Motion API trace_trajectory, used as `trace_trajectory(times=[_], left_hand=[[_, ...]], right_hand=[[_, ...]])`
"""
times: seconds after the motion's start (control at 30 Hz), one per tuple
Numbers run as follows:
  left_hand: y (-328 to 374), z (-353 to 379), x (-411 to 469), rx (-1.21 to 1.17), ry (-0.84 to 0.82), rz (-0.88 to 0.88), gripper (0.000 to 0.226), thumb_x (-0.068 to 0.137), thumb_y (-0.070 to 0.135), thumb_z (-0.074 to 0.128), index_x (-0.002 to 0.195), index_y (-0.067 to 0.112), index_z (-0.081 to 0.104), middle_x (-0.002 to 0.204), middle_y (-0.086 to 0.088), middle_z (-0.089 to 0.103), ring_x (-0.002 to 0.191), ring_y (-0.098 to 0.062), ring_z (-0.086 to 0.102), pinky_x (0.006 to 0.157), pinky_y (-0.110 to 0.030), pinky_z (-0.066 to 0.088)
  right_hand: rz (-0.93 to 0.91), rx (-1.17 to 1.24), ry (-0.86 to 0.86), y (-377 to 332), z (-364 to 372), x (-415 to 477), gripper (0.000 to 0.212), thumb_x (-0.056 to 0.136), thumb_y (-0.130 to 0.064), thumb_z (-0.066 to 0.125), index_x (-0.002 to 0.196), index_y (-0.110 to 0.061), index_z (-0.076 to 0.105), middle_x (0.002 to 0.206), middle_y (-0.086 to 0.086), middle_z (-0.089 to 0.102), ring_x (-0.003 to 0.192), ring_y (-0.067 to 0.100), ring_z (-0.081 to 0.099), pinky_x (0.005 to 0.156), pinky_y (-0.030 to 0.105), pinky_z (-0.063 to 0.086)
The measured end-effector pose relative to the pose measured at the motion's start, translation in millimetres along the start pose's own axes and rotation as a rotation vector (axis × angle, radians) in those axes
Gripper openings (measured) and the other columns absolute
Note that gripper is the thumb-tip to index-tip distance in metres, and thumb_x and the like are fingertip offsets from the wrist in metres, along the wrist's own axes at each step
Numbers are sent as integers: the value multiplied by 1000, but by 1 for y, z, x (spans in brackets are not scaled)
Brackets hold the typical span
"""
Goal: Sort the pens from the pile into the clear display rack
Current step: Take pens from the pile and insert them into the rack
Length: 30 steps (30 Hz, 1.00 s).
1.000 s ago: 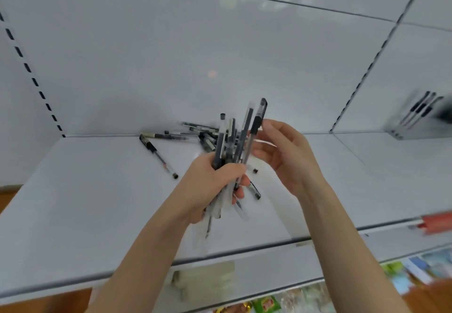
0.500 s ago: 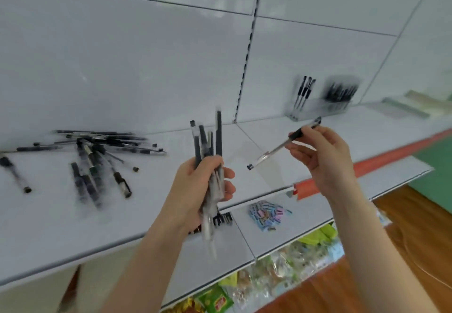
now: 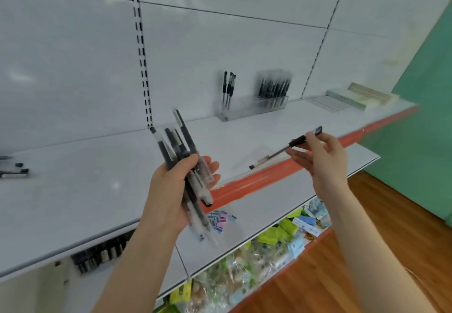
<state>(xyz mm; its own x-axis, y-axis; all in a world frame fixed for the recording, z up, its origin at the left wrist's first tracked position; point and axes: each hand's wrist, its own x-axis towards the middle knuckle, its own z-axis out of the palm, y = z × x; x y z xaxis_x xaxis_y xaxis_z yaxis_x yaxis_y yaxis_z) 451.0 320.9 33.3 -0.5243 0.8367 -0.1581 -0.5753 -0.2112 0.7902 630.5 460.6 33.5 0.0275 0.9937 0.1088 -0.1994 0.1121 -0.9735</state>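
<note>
The clear display rack (image 3: 252, 111) stands at the back of the white shelf (image 3: 97, 178), with three black pens (image 3: 228, 88) upright at its left end and a blurred row (image 3: 274, 86) at its right. The left hand (image 3: 168, 190) grips a bundle of pens (image 3: 182, 141). The right hand (image 3: 325, 163) pinches one pen (image 3: 297, 141), slanted, well short of the rack.

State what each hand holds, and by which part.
Left hand grips a bundle of pens around its middle. Right hand pinches a single pen near its black upper end.

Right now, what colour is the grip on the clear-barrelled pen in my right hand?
The pen's grip is black, seen best in the head view.
</note>
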Motion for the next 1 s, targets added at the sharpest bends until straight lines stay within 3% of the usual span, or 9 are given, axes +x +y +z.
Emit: trace_trajectory(times=[0.3, 0.4, 0.47, 0.57, 0.73, 1.0], left_hand=[[-26, 66, 103, -169, 44, 44, 12, 93, 6, 48, 84, 3, 57, 65, -7, 67, 58, -15, 70, 49, -27, 56], [-30, 81, 131, -206, 81, 67, 13, 93, 7, 48, 84, 4, 57, 60, -4, 68, 58, -14, 70, 50, -28, 56], [-34, 88, 144, -199, 98, 72, 12, 93, 7, 48, 84, 5, 57, 60, -4, 68, 60, -15, 70, 51, -28, 57], [-37, 97, 156, -170, 130, 75, 12, 93, 7, 49, 85, 4, 57, 60, -4, 68, 60, -15, 70, 51, -28, 57], [-40, 106, 173, -165, 203, 119, 7, 91, 7, 52, 93, 2, 55, 66, -7, 68, 63, -17, 71, 53, -28, 57], [-58, 130, 190, -162, 386, 277, 8, 91, 7, 52, 88, 5, 59, 65, -3, 71, 68, -15, 72, 58, -29, 59]], right_hand=[[-85, -11, -56, 7, 40, 137, 9, 92, -15, 51, 86, -15, 45, 83, 9, 65, 58, 17, 68, 61, 23, 57], [-141, -32, -97, 9, 61, 175, 11, 92, -14, 51, 84, -17, 44, 88, 15, 61, 68, 26, 67, 60, 22, 55], [-174, -55, -117, 12, 70, 196, 10, 92, -15, 51, 84, -18, 45, 90, 18, 61, 71, 28, 67, 63, 25, 56], [-219, -90, -164, 18, 84, 224, 8, 92, -16, 51, 87, -19, 46, 84, 10, 62, 67, 19, 68, 71, 33, 56], [-296, -154, -313, 27, 120, 261, 6, 93, -19, 49, 93, -23, 45, 89, 10, 65, 68, 16, 69, 72, 31, 56], [-461, -317, -699, 34, 163, 302, 7, 94, -19, 48, 99, -21, 44, 87, 9, 64, 67, 10, 66, 71, 30, 53]])
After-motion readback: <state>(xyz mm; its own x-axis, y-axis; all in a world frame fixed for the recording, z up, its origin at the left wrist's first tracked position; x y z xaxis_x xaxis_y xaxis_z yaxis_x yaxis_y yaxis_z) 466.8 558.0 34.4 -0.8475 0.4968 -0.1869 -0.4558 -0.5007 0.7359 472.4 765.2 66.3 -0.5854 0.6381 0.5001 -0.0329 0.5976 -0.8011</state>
